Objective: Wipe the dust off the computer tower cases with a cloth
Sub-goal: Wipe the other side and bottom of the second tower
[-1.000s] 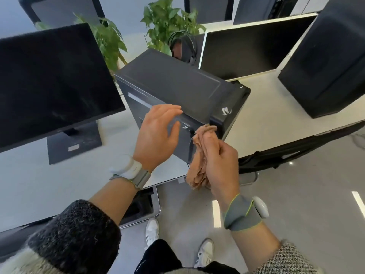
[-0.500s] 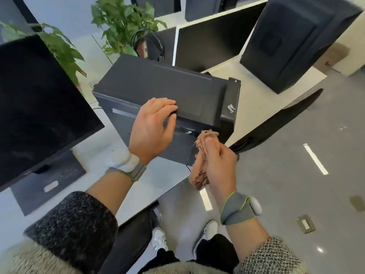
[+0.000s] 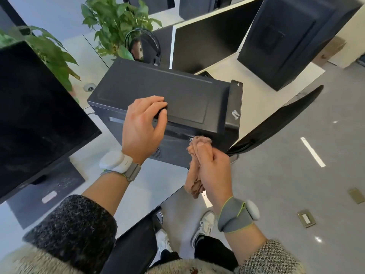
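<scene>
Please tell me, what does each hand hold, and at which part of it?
The right hand grips the bunched cloth around its middle; both ends stick out. The left hand holds the computer tower case at its near top edge.

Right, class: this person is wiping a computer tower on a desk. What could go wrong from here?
1. The tower stands close to the desk edge; a hard wipe from the right hand might slide it off, though the left hand steadies it.
2. The cloth is bunched into a wad, so it may touch little of the side and leave dust behind.
</scene>
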Motion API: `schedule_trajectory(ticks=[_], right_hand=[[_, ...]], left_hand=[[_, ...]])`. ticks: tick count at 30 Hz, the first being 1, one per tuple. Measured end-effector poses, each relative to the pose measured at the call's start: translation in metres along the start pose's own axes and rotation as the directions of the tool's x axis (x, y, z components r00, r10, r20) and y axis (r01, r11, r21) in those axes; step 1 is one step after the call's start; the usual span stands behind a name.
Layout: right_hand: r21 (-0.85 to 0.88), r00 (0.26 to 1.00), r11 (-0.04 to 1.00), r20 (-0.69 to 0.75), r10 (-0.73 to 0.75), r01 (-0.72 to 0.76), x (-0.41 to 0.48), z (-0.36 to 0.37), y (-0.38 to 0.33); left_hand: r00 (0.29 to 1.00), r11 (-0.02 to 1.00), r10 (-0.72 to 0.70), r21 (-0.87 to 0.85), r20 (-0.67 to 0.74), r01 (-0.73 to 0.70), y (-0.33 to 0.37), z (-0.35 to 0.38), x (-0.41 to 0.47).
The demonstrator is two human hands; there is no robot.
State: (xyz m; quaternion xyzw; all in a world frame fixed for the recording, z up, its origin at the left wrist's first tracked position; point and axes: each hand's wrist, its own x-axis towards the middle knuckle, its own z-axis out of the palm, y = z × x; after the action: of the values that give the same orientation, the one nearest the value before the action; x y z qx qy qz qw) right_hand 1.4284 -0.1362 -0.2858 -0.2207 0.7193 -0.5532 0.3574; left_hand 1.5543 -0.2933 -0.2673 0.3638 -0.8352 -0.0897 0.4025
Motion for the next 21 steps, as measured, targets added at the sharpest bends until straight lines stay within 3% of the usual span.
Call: schedule_trajectory(ticks=[3, 8, 13, 18, 21], right_hand=[[-0.017, 0.996, 0.996, 0.015, -0.088, 0.088, 0.003, 0.003, -0.010], [-0.118, 0.999, 0.993, -0.015, -0.029, 0.027, 0.004, 0.008, 0.010], [-0.095, 0.989, 0.985, -0.017, -0.144, 0.142, 0.002, 0.011, -0.003], [-0.190, 0.998, 0.981, -0.041, -0.052, 0.043, 0.002, 0.011, 0.013], [-0.184, 0.988, 0.979, -0.109, -0.113, 0.092, -0.005, -0.006, 0.011]], left_hand=[[1.000, 1.000, 0.000, -0.020, -0.031, -0.001, -0.001, 0.003, -0.001], [1.000, 1.000, 0.004, -0.024, -0.027, -0.005, -0.002, 0.003, -0.003], [0.999, 0.999, 0.020, -0.032, -0.044, -0.022, -0.005, 0.004, -0.003], [1.000, 0.999, 0.018, -0.047, -0.016, -0.018, -0.007, 0.001, -0.003], [1.000, 0.998, 0.023, -0.058, 0.006, -0.023, -0.009, -0.001, -0.003]])
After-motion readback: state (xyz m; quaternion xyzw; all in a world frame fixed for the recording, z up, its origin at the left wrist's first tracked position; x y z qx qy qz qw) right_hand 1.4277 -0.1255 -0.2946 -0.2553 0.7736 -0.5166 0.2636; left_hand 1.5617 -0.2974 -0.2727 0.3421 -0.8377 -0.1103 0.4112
